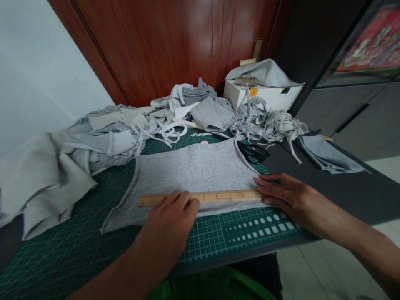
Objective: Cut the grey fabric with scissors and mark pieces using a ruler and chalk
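A grey knit cloth lies spread on the green cutting mat. Across its lower part runs a wooden ruler. My left hand presses on the ruler left of its middle, fingers bent and close together. Over the ruler's right end and the cloth's right edge rests my right hand, its fingers stretched out flat. That end of the ruler is hidden under the fingers.
Heaps of grey cloth scraps line the left and back. Black-handled scissors lie behind the cloth's right edge. A white box stands at the back right, folded grey fabric at the right.
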`<state>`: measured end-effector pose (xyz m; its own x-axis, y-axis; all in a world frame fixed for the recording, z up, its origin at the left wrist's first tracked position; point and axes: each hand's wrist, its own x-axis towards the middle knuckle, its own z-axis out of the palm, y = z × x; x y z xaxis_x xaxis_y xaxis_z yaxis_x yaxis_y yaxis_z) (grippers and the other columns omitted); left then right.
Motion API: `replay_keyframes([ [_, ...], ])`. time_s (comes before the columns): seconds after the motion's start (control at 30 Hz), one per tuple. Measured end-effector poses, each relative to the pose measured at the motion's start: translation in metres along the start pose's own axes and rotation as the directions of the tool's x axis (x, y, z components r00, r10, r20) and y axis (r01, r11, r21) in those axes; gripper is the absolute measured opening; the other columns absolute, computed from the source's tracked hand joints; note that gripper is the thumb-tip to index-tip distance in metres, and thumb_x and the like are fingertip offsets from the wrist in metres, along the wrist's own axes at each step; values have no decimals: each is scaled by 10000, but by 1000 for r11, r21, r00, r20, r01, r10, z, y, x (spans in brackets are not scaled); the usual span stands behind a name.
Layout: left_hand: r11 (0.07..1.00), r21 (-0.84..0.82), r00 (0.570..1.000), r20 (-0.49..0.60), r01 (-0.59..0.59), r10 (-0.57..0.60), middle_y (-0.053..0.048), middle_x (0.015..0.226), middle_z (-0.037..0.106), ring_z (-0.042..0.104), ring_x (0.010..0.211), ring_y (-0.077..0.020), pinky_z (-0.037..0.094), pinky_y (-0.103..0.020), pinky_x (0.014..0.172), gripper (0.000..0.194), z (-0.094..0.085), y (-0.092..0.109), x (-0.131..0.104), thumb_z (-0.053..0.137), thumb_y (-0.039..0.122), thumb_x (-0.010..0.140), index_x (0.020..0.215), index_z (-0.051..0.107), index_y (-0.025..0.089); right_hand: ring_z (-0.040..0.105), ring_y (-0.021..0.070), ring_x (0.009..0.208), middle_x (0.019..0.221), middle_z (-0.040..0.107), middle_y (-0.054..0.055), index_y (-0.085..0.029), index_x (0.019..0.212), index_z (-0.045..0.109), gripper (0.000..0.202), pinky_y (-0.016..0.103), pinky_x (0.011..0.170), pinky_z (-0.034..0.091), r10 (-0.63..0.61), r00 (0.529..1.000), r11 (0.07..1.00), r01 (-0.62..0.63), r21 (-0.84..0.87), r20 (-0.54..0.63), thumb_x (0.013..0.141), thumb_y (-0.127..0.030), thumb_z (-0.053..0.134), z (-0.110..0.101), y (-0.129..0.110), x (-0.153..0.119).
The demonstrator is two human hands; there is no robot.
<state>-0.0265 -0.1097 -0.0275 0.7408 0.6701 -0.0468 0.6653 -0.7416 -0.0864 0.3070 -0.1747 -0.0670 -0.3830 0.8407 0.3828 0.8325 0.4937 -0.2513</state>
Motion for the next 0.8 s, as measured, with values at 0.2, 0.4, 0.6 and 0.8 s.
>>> replay_keyframes([
  [0.2, 995, -12, 988, -125, 94, -95, -104, 1006, 700, 660, 962, -282, 583, -479, 873, 449, 13, -24, -27, 370, -115, 825, 956, 684, 178, 684, 270, 1271, 1355, 745, 81, -261, 1393, 709, 369, 417, 1021, 650, -4, 1000, 1000, 4, 19, -19, 1065, -227, 542, 2, 1, -1],
  [0.4, 986, 23, 979, -120, 166, -162, -101, 1015, 704, 666, 1001, -290, 572, -488, 908, 443, 18, -43, -45, 380, -115, 825, 939, 694, 176, 706, 253, 1243, 1367, 719, 111, -232, 1340, 745, 343, 390, 1058, 625, 46, 998, 997, -44, 57, -32, 1081, -268, 523, 4, 2, -4],
  [0.6, 981, 50, 969, -173, 188, -177, -115, 1081, 718, 691, 1057, -305, 573, -496, 931, 484, 24, -55, -64, 383, -95, 837, 1015, 729, 193, 726, 268, 1212, 1358, 712, 120, -222, 1351, 738, 357, 411, 1060, 624, 87, 996, 995, -86, 46, -19, 1079, -302, 522, 7, 4, -7],
  [0.8, 975, 31, 972, -84, 222, -219, -82, 1079, 728, 693, 1032, -284, 574, -491, 937, 503, 21, -68, -77, 355, -83, 830, 995, 724, 217, 762, 267, 1146, 1341, 721, 108, -236, 1332, 749, 367, 400, 1039, 638, 121, 992, 991, -120, 62, -19, 1083, -369, 514, 7, 5, -7],
])
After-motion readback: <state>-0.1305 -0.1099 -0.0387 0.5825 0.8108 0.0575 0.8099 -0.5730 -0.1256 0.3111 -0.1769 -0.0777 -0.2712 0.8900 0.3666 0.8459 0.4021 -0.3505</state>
